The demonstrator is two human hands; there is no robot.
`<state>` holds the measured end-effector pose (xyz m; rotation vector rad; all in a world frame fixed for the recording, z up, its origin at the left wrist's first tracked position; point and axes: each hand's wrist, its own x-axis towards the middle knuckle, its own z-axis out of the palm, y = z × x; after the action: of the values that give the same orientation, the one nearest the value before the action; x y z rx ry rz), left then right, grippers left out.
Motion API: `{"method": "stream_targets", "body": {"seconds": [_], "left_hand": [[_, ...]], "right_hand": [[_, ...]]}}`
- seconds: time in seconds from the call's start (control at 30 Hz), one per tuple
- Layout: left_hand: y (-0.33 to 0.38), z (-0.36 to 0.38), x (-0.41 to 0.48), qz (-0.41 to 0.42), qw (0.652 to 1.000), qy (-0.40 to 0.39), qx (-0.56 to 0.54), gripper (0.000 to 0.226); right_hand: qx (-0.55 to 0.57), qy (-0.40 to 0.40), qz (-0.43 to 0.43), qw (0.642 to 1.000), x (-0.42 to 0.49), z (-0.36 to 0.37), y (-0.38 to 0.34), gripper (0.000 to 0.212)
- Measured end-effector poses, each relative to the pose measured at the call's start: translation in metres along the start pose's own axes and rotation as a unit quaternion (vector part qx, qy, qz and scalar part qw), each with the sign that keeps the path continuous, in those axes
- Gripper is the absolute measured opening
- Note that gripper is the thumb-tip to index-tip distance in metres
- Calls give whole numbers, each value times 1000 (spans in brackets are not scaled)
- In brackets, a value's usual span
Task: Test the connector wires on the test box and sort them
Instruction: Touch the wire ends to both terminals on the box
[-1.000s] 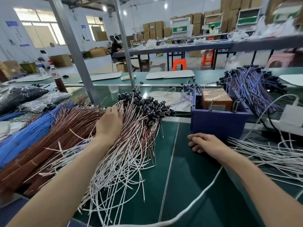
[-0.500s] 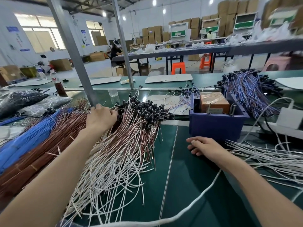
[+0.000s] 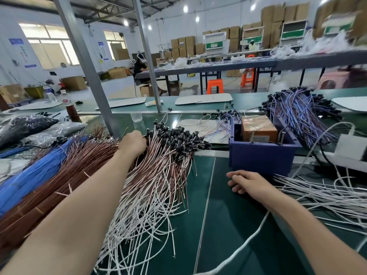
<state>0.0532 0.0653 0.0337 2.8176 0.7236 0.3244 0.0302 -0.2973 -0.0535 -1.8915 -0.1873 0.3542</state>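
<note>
Left hand (image 3: 132,144) grips wires (image 3: 158,175) near the connectors; right hand (image 3: 250,184) rests loose and empty on tabletop (image 3: 218,225) by box (image 3: 262,155).

Bare left hand (image 3: 132,142), bare right hand (image 3: 250,184), forearms (image 3: 95,195) uncovered

No legible text — just blurry wall posters (image 3: 16,41)
</note>
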Motion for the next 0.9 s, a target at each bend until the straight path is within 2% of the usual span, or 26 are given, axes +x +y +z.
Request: {"method": "stream_targets", "body": {"seconds": [0.13,0.37,0.43,0.57,0.63,0.77,0.83,0.9], "left_hand": [[8,1,-1,-26,999,-25,2,19],[8,-6,4,-67,979,-90,-168,29],[5,-7,3,-73,979,-103,-160,32],[-3,-5,-4,-53,981,-104,-153,50],[-7,-3,-4,-45,983,-107,-143,44],[-10,0,-6,-79,976,-80,-184,39],[-9,2,-7,-108,966,-34,-231,44],[-8,1,-10,-149,946,45,-283,48]], "right_hand": [[3,0,-1,1000,0,0,0,25],[6,-2,1,1000,0,-1,1,24],[8,-2,1,1000,-1,-1,1,24],[20,1,1,1000,-3,-1,0,25],[24,3,2,1000,-4,-1,0,25],[30,4,4,1000,-3,-1,0,26],[34,5,4,999,-3,-1,0,26],[35,4,4,999,-2,0,1,26]]}}
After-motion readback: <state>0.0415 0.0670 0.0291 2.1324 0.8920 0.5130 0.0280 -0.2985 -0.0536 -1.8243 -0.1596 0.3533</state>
